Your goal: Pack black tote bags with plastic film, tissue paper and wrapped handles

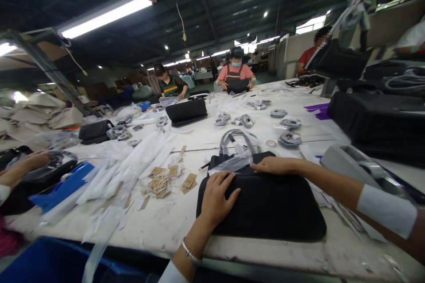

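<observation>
A black bag point(272, 212) lies at the table's front edge, its wide panel toward me. Flat on its upper left part rests my left hand point(217, 199), fingers spread and a bracelet at the wrist. My right hand point(277, 166) is at the bag's top edge, closed on the black material there; some of its fingers are hidden. Clear plastic film point(234, 162) lies over the bag's upper part between the hands. A grey wrapped strap point(237, 135) loops up behind it. Brown cardboard tags point(164, 179) with pale strings are heaped to the left.
White plastic sheets point(133, 163) and a blue plastic piece point(64, 188) cover the left side. A grey tape dispenser point(352, 163) and a large black bag point(372, 124) stand right. Coiled straps point(290, 139) lie beyond. Co-workers sit across; another person's hand point(36, 159) is at far left.
</observation>
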A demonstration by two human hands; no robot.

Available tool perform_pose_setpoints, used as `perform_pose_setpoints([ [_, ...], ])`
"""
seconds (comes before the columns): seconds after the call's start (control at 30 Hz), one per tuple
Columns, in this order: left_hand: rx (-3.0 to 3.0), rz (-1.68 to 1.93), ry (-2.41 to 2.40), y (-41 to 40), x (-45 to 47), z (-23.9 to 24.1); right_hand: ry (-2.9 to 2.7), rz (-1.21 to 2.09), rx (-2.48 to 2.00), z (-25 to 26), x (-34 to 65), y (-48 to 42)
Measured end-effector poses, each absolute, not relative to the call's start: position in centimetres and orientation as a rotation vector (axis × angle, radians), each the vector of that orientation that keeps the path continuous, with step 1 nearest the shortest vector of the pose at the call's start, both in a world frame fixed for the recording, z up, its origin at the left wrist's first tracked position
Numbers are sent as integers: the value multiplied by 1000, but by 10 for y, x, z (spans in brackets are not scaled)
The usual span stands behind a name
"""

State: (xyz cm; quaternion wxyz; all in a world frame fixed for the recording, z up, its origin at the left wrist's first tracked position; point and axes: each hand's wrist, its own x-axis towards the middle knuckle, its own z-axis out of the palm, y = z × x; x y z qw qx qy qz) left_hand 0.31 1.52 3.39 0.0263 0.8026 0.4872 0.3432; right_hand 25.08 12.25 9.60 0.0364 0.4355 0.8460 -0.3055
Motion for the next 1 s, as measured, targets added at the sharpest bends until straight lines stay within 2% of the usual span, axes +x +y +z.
perform_pose_setpoints([
  [0.13, 2450, 1026, 1578, 23, -9, 35, 2673, -802, 1234, 97, 237, 112],
  [0.27, 2457, 597, 1444, 39, -40, 56, 2813, -905, 1131, 85, 236, 111],
  [0.37, 2348, 388, 1415, 51, -67, 72, 2863, -829, 1213, 74, 239, 111],
  [0.57, 2191, 361, 1598, 68, -99, 72, 2958, -558, 1228, 63, 241, 104],
  [0.7, 2289, 424, 1605, 89, -78, 73, 2995, -387, 1244, 59, 242, 102],
  [0.87, 2368, 110, 1519, 122, -23, 78, 3030, -204, 1243, 56, 244, 97],
  [1.0, 2326, 13, 1665, 131, -25, 81, 3043, -159, 1252, 55, 245, 93],
])
